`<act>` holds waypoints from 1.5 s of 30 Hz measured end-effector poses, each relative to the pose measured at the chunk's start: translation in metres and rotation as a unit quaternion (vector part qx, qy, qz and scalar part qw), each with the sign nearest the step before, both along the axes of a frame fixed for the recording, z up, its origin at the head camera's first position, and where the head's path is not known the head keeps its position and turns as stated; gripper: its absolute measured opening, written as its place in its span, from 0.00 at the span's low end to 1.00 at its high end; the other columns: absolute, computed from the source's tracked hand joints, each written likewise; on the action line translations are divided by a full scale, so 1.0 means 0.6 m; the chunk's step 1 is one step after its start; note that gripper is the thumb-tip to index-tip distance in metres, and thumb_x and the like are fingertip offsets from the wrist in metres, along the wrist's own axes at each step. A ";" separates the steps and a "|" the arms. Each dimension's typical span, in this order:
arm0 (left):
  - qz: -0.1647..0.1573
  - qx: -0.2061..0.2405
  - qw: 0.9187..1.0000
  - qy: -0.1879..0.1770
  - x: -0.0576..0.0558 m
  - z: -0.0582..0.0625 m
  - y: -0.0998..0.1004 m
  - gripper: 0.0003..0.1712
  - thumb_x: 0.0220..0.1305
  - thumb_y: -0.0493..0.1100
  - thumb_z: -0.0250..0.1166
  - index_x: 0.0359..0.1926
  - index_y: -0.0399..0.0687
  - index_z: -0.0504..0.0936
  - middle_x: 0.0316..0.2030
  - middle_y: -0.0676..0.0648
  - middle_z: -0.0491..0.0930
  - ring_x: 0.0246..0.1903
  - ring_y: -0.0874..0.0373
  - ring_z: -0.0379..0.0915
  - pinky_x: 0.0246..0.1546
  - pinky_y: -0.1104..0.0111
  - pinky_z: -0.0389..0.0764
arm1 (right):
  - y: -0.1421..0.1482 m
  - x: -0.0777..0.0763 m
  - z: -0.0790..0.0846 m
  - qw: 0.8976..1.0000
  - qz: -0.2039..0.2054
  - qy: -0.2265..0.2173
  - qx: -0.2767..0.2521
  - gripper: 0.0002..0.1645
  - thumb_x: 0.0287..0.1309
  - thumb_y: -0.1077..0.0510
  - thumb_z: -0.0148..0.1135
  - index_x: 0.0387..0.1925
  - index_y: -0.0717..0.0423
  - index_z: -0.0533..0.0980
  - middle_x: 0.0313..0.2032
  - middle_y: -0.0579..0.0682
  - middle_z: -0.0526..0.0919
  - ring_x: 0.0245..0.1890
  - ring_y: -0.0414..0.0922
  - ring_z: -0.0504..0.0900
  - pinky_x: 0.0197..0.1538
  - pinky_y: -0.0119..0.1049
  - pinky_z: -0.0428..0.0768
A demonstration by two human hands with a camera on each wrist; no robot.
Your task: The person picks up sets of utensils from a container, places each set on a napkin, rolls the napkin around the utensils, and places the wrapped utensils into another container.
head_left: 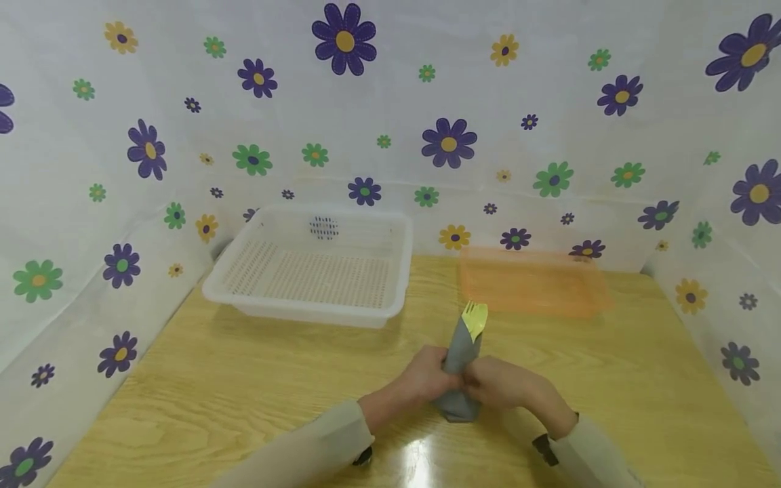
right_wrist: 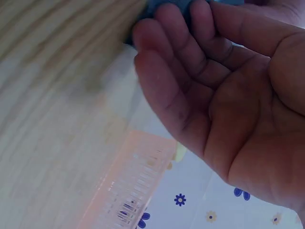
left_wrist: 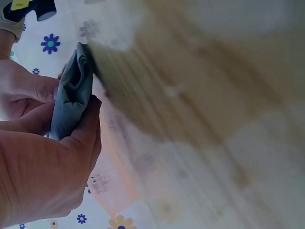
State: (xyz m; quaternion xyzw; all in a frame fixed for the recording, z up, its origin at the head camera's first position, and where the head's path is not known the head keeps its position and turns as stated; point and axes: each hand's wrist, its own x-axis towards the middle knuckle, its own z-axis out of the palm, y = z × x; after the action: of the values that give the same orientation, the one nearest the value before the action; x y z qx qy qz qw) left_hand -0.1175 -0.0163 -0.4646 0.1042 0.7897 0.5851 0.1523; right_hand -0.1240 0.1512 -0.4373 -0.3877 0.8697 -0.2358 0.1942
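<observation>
A grey cloth napkin (head_left: 462, 352) is wrapped into a narrow bundle in front of me. Out of its upper end stick the heads of a yellow-green fork (head_left: 470, 312) and a spoon (head_left: 480, 320); the cloth hides their handles. My left hand (head_left: 428, 374) grips the bundle around its middle from the left. From the other side my right hand (head_left: 503, 383) pinches the cloth, with thumb and fingers on it in the left wrist view. That view looks onto the folded lower end of the napkin (left_wrist: 71, 95). Curled fingers of the right hand (right_wrist: 214, 90) partly cover the cloth in the right wrist view.
At the back left of the wooden table (head_left: 244, 379) stands a white slotted basket (head_left: 317, 313). A shallow orange translucent basket (head_left: 531, 305) sits at the back right, just beyond the cutlery tips. A flower-patterned sheet (head_left: 378, 102) surrounds the table's back and sides.
</observation>
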 end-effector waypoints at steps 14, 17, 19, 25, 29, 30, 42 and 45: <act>-0.010 0.117 0.992 -0.048 0.006 0.056 -0.015 0.21 0.47 0.32 0.70 0.45 0.34 0.79 0.41 0.41 0.83 0.40 0.54 0.79 0.43 0.62 0.78 | 0.004 0.016 0.077 0.983 -0.161 0.084 -0.015 0.18 0.49 0.52 0.71 0.15 0.48 0.69 0.14 0.38 0.66 0.15 0.34 0.64 0.18 0.28 0.64; -0.014 0.149 0.986 -0.066 -0.001 0.076 -0.017 0.22 0.50 0.32 0.68 0.48 0.33 0.77 0.44 0.40 0.82 0.42 0.52 0.79 0.45 0.60 0.78 | 0.011 0.011 0.091 0.973 -0.214 0.076 -0.048 0.19 0.45 0.51 0.73 0.19 0.50 0.69 0.17 0.41 0.67 0.17 0.36 0.65 0.19 0.30 0.65; -0.010 0.174 0.982 -0.072 -0.008 0.088 -0.016 0.22 0.52 0.32 0.67 0.50 0.32 0.76 0.45 0.39 0.82 0.44 0.51 0.79 0.46 0.59 0.78 | 0.016 0.006 0.098 0.965 -0.240 0.066 -0.079 0.19 0.46 0.50 0.73 0.22 0.51 0.69 0.20 0.44 0.69 0.19 0.39 0.67 0.21 0.31 0.67; -0.011 0.242 0.968 -0.070 -0.027 0.118 -0.014 0.23 0.59 0.33 0.63 0.56 0.31 0.73 0.49 0.36 0.79 0.46 0.50 0.78 0.48 0.58 0.77 | 0.021 -0.002 0.110 0.940 -0.275 0.027 -0.202 0.15 0.56 0.54 0.66 0.33 0.56 0.69 0.32 0.53 0.76 0.27 0.45 0.74 0.26 0.34 0.76; -0.017 0.267 0.962 -0.052 -0.035 0.132 -0.012 0.23 0.61 0.31 0.61 0.57 0.30 0.71 0.50 0.35 0.78 0.46 0.51 0.78 0.48 0.59 0.77 | 0.015 -0.004 0.113 0.912 -0.292 -0.024 -0.287 0.19 0.58 0.55 0.64 0.42 0.58 0.65 0.39 0.58 0.79 0.33 0.48 0.79 0.31 0.38 0.79; -0.017 0.268 0.962 -0.049 -0.037 0.134 -0.012 0.23 0.61 0.31 0.61 0.57 0.30 0.71 0.50 0.35 0.78 0.46 0.51 0.78 0.48 0.60 0.78 | 0.014 -0.005 0.113 0.904 -0.295 -0.045 -0.306 0.21 0.58 0.55 0.64 0.45 0.59 0.64 0.41 0.60 0.79 0.35 0.49 0.80 0.33 0.39 0.80; -0.016 0.253 0.967 -0.028 -0.030 0.147 -0.033 0.23 0.67 0.39 0.57 0.59 0.31 0.70 0.52 0.35 0.77 0.47 0.51 0.78 0.47 0.60 0.78 | 0.012 -0.015 0.102 0.865 -0.285 -0.182 -0.370 0.26 0.61 0.55 0.61 0.52 0.66 0.64 0.37 0.63 0.83 0.33 0.53 0.85 0.33 0.44 0.83; -0.014 0.259 0.966 -0.023 -0.035 0.148 -0.033 0.22 0.67 0.38 0.57 0.58 0.29 0.70 0.51 0.34 0.78 0.47 0.51 0.78 0.47 0.60 0.78 | 0.010 -0.016 0.105 0.861 -0.290 -0.180 -0.377 0.27 0.60 0.55 0.62 0.53 0.66 0.64 0.39 0.64 0.82 0.34 0.53 0.84 0.34 0.44 0.83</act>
State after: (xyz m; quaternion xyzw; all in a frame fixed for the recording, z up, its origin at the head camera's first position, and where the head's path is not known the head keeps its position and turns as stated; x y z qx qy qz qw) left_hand -0.1384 -0.0362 -0.3760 0.1372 0.6062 0.7696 0.1466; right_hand -0.1336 0.1575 -0.3741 -0.1126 0.7371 -0.6573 0.1089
